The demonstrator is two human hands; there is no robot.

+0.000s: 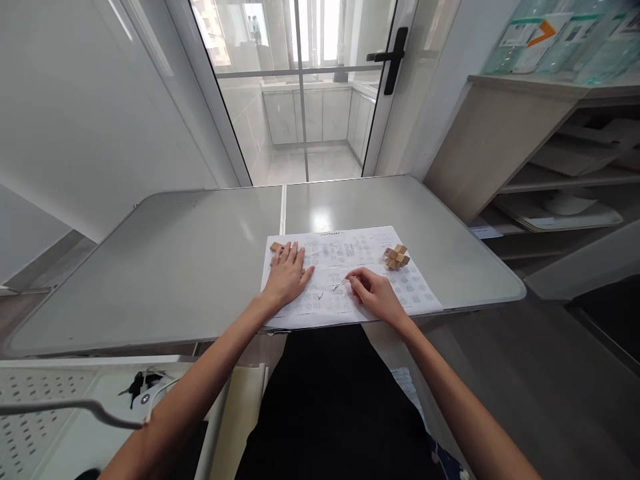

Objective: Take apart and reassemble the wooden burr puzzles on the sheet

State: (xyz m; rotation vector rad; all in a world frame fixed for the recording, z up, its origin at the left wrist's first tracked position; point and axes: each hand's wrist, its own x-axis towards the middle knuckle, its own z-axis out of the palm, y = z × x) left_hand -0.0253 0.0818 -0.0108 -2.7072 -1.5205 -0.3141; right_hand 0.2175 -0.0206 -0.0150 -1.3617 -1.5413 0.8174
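Left hand: in the head view, yours (287,273) lies palm down with its fingers extended and slightly spread, over the left part of the printed sheet, covering some of the wooden puzzle pieces (276,247).
Right hand: yours (374,291) has its thumb and index fingertips pinched together above the middle of the sheet; anything between them is too small to identify.
Printed sheet: the paper (325,315) lies along the near edge of the tabletop (215,253), mostly right of the seam, covered in small diagrams.
Wooden puzzle pieces: they show beside and under your left hand, near the sheet's far left corner.
Interlocking wooden puzzle: the assembled cluster (397,257) rests on the sheet near its right edge, well apart from your right hand.
Glass door: it (327,110) stands beyond the tabletop's far edge.
Shelving unit: it (520,97) stands past the far right corner, with clear bottles (555,41) on top.
Keys: they (136,385) lie below the tabletop's near edge, to your left.
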